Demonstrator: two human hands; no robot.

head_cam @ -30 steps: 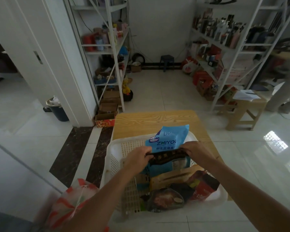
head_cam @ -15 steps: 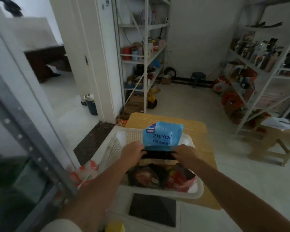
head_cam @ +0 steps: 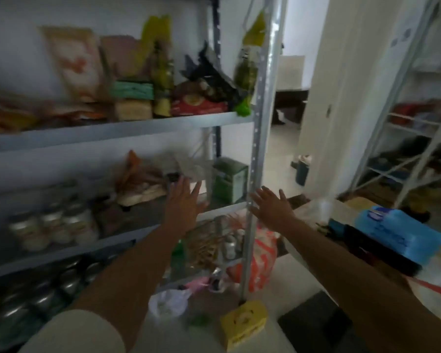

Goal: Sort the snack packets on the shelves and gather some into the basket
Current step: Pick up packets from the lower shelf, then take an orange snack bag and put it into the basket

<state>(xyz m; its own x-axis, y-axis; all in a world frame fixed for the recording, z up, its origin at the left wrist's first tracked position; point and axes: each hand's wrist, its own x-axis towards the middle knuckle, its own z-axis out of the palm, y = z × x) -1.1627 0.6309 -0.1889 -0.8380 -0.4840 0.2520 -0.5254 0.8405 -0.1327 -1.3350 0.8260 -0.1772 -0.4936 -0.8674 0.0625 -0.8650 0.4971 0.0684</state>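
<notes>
Both my hands reach toward a grey metal shelf unit. My left hand is spread open in front of the middle shelf, near a crumpled orange and clear packet and a green box. My right hand is also open, fingers spread, beside the unit's upright post. Neither hand holds anything. The upper shelf carries several snack packets, among them a red one and a pale one. At the right edge the white basket holds a blue packet and a dark packet. The view is blurred.
Jars stand on the middle shelf's left and cans on the one below. An orange-white bag, a white bag and a yellow box lie on the floor by the post. A doorway opens behind; another rack stands right.
My view has swung left from the basket to the shelf unit. Both hands have let go of the dark packet, which now lies in the basket, and reach open toward the shelves.
</notes>
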